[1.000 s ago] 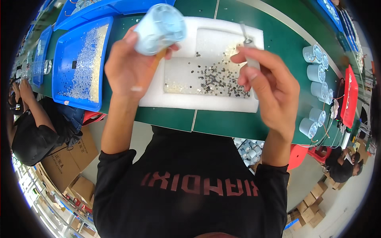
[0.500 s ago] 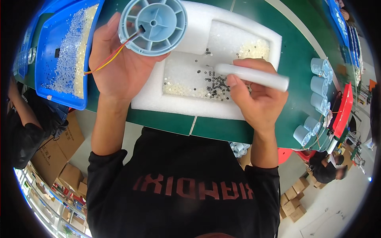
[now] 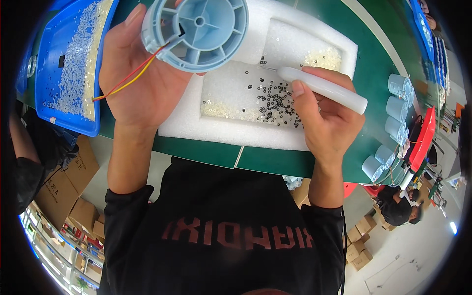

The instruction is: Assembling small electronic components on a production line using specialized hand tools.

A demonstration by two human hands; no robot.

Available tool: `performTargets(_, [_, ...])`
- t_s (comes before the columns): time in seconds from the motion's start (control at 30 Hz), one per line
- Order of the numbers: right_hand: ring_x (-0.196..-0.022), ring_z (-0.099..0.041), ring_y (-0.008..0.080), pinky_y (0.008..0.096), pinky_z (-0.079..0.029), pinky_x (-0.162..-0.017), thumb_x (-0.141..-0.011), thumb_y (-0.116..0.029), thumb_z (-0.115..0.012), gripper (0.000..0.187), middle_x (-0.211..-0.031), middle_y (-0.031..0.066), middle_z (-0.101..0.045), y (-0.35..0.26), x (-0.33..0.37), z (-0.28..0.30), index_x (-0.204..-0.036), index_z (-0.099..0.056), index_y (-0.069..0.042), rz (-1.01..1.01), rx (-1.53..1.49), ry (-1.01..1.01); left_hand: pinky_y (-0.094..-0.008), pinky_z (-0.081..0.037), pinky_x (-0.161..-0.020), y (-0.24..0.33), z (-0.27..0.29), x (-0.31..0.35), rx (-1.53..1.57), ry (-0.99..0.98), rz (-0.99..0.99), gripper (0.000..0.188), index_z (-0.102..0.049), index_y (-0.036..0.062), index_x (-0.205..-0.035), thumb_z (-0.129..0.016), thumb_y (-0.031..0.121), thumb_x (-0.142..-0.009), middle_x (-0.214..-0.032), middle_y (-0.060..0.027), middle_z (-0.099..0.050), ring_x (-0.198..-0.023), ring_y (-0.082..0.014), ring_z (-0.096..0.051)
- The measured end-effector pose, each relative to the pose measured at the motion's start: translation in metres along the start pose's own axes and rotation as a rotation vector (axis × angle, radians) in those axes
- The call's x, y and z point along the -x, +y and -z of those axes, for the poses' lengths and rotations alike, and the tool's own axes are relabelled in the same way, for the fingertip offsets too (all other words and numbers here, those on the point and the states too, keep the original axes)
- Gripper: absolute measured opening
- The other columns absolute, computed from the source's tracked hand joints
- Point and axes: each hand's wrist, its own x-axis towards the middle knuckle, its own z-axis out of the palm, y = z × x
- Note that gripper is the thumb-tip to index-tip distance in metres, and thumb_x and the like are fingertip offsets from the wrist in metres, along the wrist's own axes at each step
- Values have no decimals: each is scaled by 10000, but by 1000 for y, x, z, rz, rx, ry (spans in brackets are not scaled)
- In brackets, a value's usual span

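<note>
My left hand (image 3: 140, 78) grips a light blue round plastic housing (image 3: 212, 30) with spokes and a central hub, its open side toward me. Red and yellow wires (image 3: 125, 81) trail from it across my palm. In my right hand (image 3: 327, 110) is a thick white pen-like tool (image 3: 327, 91), pinched between thumb and fingers. Its thin metal tip points left, over a recess in the white foam tray (image 3: 181, 125). Small black rings (image 3: 276, 101) lie scattered in the recess below the tip, beside pale translucent rings (image 3: 223, 109). More pale rings (image 3: 327, 58) are heaped at the far right.
A blue tray (image 3: 93, 129) full of small pale and clear pieces stands at the left. Several light blue cups (image 3: 396, 107) line the right side of the green table (image 3: 280, 161), near a red bin (image 3: 422, 140). Other people are at both sides, with cardboard boxes on the floor.
The housing has shifted slightly right and tilted, showing more of its side wall. My right hand and the white tool have moved a little to the right.
</note>
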Motion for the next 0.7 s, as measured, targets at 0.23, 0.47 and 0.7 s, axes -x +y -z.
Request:
performTargets(0.23, [-604,-614,84,195,-492,-551,-739,9,-752,201,-811,69,-681,2,-1,0,-922,-669,10,60,65,-38,-407,-374,-954,0,-1,5,76,88,22,582,-419,34,-1373,-309,435,-966,-1387,-182,-448,-1291,-385,-407])
performTargets(0.47, [-715,-640,137,235,-510,-595,-722,-1,-751,205,-851,64,-672,-1,-8,2,-909,-669,-9,302,194,-121,-394,-392,-892,1,1,3,69,-4,29,578,-428,30,-1361,-301,432,-966,-1373,-185,-456,-1276,-377,-415])
performTargets(0.7, [-793,-643,181,279,-521,-672,-734,23,-729,222,-893,125,-665,-3,2,8,-939,-646,28,176,69,9,-352,-391,-781,0,-4,-2,44,145,-1,578,-418,14,-1360,-318,423,-963,-1355,-216,-460,-1137,-315,-496])
